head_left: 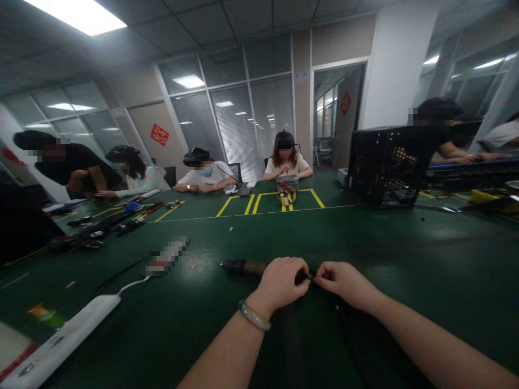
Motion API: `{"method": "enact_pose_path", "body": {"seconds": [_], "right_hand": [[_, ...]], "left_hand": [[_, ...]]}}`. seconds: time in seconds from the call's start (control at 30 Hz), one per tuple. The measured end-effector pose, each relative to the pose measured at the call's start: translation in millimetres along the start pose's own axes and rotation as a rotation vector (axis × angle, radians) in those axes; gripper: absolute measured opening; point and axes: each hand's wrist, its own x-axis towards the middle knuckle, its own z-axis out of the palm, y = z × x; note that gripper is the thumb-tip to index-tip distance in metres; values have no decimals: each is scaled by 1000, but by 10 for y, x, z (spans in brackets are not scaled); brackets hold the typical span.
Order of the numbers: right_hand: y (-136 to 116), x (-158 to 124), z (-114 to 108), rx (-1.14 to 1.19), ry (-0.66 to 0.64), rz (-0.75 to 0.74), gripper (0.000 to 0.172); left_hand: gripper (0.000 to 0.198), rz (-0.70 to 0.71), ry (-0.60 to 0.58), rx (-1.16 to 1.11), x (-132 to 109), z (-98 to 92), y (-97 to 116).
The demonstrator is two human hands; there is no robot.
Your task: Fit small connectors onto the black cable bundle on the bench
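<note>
Over the green table, my left hand (pixel 281 282), with a bangle (pixel 254 316) at its wrist, is closed on a small dark piece (pixel 300 277). A bit of metal shows at its end; its exact kind is too small and dim to make out. Thumb and fingers of my right hand (pixel 344 283) pinch the same piece from the other side, so the fingertips nearly meet. Just beyond my left hand lies a dark cylindrical tool (pixel 243 267) with a narrow metal tip pointing left; its right end is hidden behind the hand. A dark cable-like strip (pixel 337 307) runs below my right hand.
A white power strip (pixel 77 336) with a cord lies at left, near a green-and-orange object (pixel 44 315). Black parts and cables (pixel 95 229) are heaped farther left. A black computer case (pixel 383 167) stands back right; a power supply (pixel 287 185) sits before a seated person. Others work around the table.
</note>
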Motion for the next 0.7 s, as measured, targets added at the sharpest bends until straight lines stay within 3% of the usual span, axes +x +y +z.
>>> {"method": "enact_pose_path", "body": {"seconds": [0.7], "right_hand": [[-12, 3, -11, -4, -21, 17, 17]], "left_hand": [[15, -4, -24, 16, 4, -45, 25]]}}
